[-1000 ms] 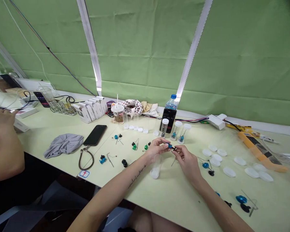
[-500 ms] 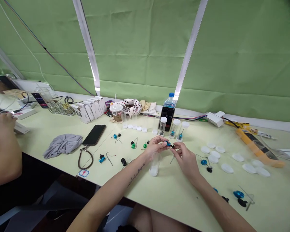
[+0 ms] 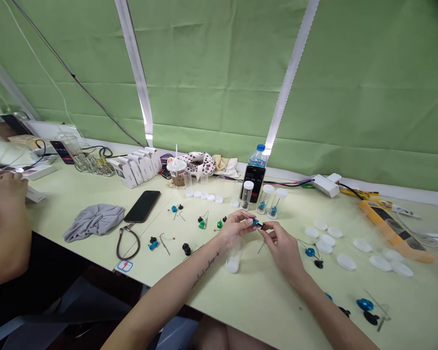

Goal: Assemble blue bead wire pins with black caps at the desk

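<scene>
My left hand (image 3: 237, 228) pinches a small blue-and-black part (image 3: 255, 222) that looks like a bicycle bell, with a thin wire rising from it. Fingers of my right hand (image 3: 280, 243) are closed on the black end of the same part. Under my left wrist a clear tube (image 3: 234, 257) stands on the table, partly hidden. Below the fingers lies a thin metal key (image 3: 261, 247). Farther back are capped clear tubes, one (image 3: 265, 200) with a blue piece inside. Right of my right hand lie a blue dome (image 3: 310, 252) and a black base (image 3: 319, 264).
White caps (image 3: 346, 262) lie scattered at the right, near an orange device (image 3: 394, 231). A phone (image 3: 253, 182) showing a timer leans on a water bottle (image 3: 257, 156). Left are a dark phone (image 3: 142, 206), grey cloth (image 3: 95, 221), white boxes (image 3: 136, 167) and another person's arm (image 3: 9, 228).
The view has shifted slightly. Both hands still hold the blue-and-black part between them, with the wire now showing more clearly above the left fingers.
</scene>
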Available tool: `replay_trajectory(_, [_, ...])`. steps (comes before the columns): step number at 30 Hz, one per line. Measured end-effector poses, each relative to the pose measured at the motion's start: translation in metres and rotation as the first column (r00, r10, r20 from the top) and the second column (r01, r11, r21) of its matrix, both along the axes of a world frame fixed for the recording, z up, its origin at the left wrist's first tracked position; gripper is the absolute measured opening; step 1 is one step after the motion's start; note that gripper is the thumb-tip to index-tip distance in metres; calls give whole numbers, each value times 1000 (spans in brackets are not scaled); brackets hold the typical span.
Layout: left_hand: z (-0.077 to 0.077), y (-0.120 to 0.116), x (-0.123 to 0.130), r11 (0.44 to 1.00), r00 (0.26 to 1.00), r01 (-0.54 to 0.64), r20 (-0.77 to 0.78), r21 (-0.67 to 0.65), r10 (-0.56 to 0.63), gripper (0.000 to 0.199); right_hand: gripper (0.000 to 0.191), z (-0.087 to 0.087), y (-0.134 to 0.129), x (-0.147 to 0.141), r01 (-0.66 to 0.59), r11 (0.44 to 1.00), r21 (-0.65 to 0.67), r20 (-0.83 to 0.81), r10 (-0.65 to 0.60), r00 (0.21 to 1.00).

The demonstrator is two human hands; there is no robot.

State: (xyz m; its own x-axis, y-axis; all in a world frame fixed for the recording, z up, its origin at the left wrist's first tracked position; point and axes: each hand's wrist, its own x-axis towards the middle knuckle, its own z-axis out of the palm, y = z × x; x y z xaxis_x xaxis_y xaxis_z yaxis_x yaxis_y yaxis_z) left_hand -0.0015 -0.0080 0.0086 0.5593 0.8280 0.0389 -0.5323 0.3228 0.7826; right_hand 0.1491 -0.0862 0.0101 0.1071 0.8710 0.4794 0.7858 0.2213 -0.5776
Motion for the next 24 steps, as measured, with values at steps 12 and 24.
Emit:
replay_trajectory(12, [3,-1,-1,999,999,-13,-31,38,14,32,30,0,1,0,-17,1000,9,-1,17,1000])
replay_trajectory(24, [1,2,-1,999,999,26,-37,24,-25,35,33,-2,1,2,-6,1000,-21,24,6,1000])
